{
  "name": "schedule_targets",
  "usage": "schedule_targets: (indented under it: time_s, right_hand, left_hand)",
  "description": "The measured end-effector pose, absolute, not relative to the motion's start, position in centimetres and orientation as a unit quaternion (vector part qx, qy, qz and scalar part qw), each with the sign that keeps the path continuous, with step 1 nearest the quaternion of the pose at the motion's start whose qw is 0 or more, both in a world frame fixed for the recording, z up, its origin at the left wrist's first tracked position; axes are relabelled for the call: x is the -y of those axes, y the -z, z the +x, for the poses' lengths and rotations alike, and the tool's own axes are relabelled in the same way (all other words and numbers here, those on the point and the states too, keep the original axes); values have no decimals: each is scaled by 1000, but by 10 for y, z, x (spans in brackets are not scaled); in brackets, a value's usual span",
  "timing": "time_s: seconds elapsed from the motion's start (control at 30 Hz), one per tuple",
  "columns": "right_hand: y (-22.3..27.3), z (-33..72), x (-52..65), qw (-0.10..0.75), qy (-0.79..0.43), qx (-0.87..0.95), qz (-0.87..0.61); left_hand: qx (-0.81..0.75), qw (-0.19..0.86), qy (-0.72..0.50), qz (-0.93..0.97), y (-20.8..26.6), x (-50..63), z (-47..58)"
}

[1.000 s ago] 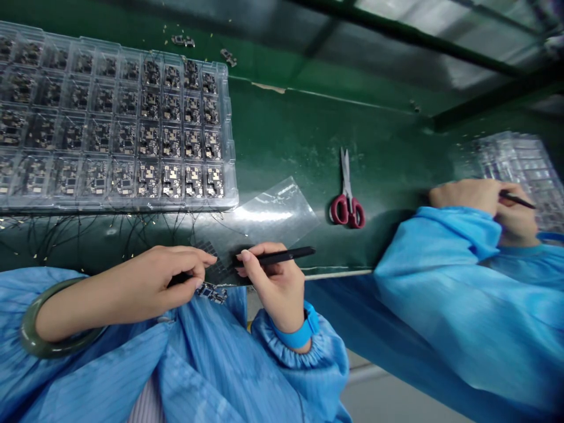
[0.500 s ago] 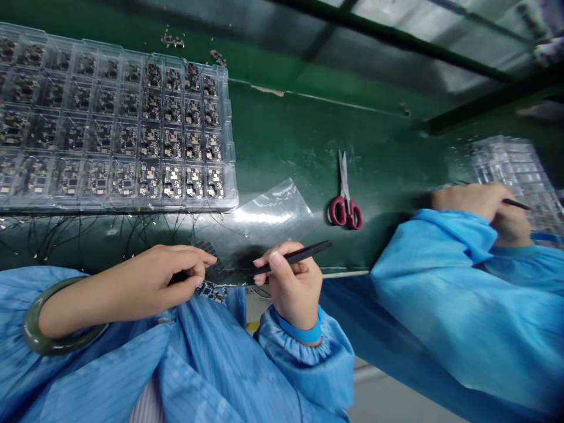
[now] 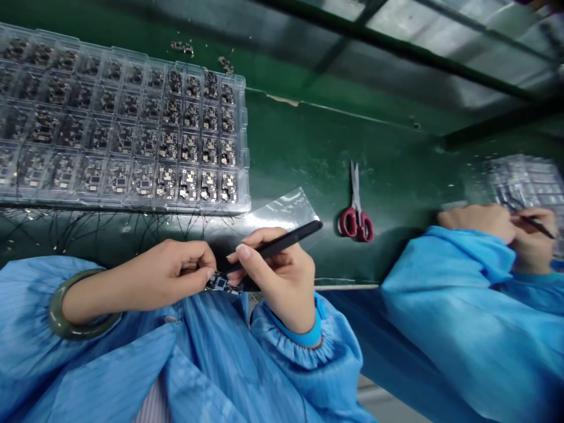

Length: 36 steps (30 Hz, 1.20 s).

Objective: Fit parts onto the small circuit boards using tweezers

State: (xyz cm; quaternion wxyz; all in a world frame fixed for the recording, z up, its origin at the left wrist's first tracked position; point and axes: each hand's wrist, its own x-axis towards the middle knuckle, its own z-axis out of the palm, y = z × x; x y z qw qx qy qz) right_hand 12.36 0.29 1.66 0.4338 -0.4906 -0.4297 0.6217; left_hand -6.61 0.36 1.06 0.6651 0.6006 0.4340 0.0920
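My left hand [image 3: 183,273], a green bangle on its wrist, pinches a small dark circuit board [image 3: 224,283] by its left end at the table's front edge. My right hand [image 3: 279,270] grips black tweezers [image 3: 286,241] like a pen. Their tips point down and left at the board's upper side; whether they touch it is hidden by my fingers. Behind my right hand lies a clear plastic sheet [image 3: 288,207], flat on the table. Thin black cables [image 3: 176,225] with small shiny ends are spread just behind my left hand.
A clear compartment tray [image 3: 247,150] full of circuit boards fills the left side. Red-handled scissors [image 3: 356,220] lie right of centre. Small loose parts [image 3: 183,48] rest behind the tray. At right, a co-worker's hands [image 3: 480,223] hold a thin dark tool near another clear tray [image 3: 524,176].
My right hand with the tweezers has moved left, up to the circuit board. My left hand has lifted the board slightly. The whole view has shifted, moving the tray and scissors rightward.
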Motion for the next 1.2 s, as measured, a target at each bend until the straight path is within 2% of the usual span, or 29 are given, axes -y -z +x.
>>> schedule_targets:
  time_s: [0.37, 1.2]
  right_hand:
    - [-17, 123, -6, 405, -596, 447, -529]
    - [-10, 120, 0, 419, -583, 433, -546]
  left_hand:
    - [-422, 672, -95, 601, -10, -5, -66]
    - [-430, 665, -93, 603, -11, -6, -66]
